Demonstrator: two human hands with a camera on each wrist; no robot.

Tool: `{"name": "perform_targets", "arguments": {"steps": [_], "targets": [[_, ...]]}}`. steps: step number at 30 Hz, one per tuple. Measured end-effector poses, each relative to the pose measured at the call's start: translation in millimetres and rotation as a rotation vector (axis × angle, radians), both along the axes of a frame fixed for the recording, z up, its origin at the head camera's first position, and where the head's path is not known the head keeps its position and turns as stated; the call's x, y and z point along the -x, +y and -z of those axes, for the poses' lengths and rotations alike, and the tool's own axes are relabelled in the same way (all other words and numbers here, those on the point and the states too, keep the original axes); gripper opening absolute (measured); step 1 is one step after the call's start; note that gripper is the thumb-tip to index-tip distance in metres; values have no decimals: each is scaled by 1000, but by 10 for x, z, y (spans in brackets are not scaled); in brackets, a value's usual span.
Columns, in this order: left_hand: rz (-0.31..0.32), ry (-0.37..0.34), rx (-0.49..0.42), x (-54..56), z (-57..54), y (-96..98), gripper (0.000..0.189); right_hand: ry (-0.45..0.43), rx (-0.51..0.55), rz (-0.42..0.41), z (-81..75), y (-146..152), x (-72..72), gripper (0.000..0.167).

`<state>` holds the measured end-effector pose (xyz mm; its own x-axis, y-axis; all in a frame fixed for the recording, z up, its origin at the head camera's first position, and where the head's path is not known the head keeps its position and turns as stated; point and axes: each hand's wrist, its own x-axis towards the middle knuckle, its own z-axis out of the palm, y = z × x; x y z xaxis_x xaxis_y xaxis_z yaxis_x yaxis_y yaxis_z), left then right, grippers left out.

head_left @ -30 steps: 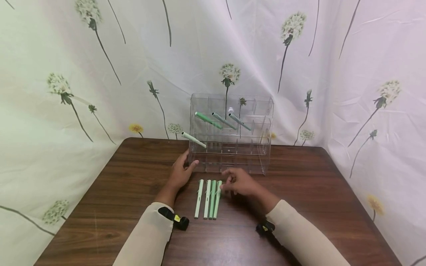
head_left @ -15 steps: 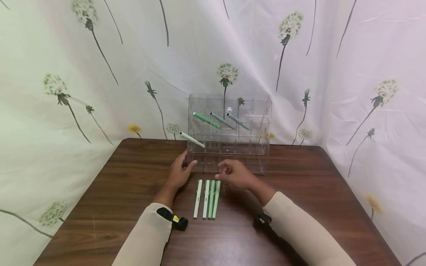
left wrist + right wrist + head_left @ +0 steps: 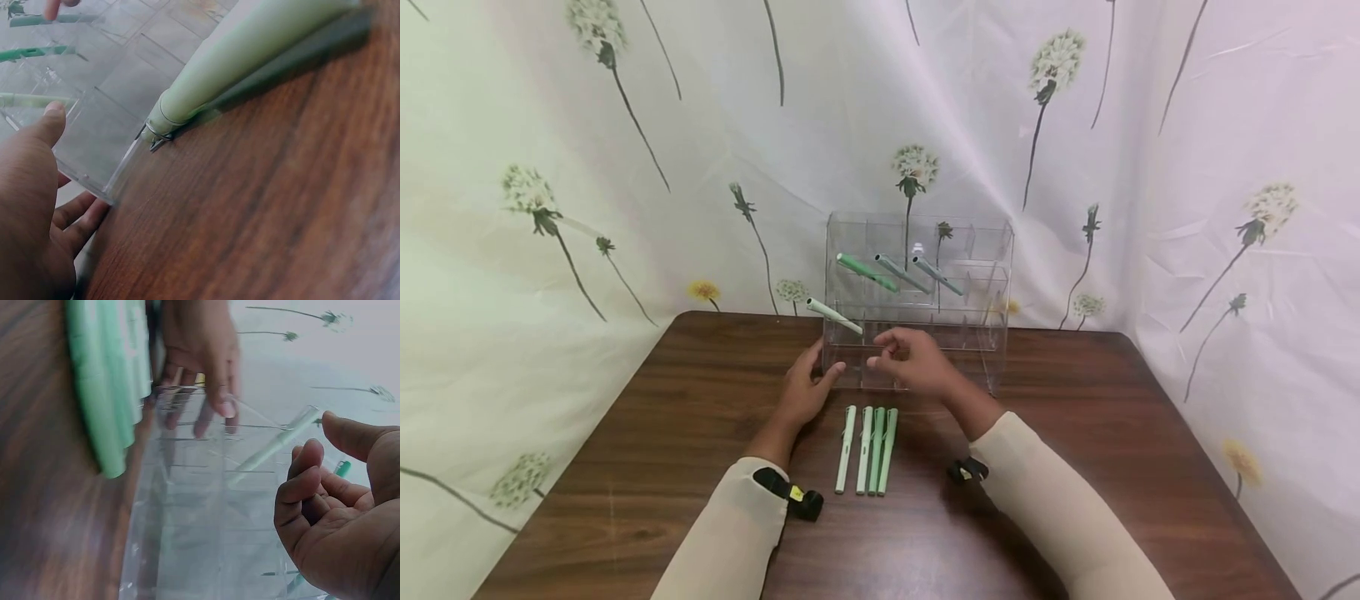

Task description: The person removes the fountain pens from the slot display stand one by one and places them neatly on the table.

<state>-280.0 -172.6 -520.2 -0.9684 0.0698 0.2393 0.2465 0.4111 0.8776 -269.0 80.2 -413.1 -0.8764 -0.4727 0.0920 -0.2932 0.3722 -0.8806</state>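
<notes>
A clear plastic rack (image 3: pixel 985 287) with tiered compartments stands at the back of the table. My left hand (image 3: pixel 805 392) holds its lower left side, thumb in front and fingers round the edge. My right hand (image 3: pixel 913 360) hovers before the lower tiers; its fingers bend loosely with nothing between them and the thumb (image 3: pixel 353 434). A pale green pen (image 3: pixel 835 317) leans out of the rack's left side. Higher up rest a bright green pen (image 3: pixel 867 272) and two grey-green pens (image 3: pixel 901 273). Several capped pens (image 3: pixel 865 450), whitish to green, lie side by side before the rack.
The brown wooden table (image 3: pixel 1075 467) carries everything. Behind it hangs a white cloth (image 3: pixel 850 125) printed with dandelions. Each sleeved wrist wears a small black camera (image 3: pixel 805 504).
My right hand has risen from beside the lying pens, moving forward and slightly left to the front of the rack. My left hand and the pens have stayed put.
</notes>
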Motion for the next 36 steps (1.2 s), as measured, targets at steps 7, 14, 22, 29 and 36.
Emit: {"name": "perform_targets", "arguments": {"steps": [7,14,22,29,36], "targets": [[11,11,2,13,-1,-6,74,-10,64,10,-137,-142,87,48],[7,12,-20,12,8,-1,72,-39,79,44,-235,-284,173,45],[10,-3,-13,-5,-6,-9,73,-38,109,10,-320,-432,280,46],[1,-3,-7,1,-7,-11,73,-43,107,19,-304,-498,397,51],[1,-7,-3,-3,-17,-10,74,-33,65,46,-282,-560,475,49]]}}
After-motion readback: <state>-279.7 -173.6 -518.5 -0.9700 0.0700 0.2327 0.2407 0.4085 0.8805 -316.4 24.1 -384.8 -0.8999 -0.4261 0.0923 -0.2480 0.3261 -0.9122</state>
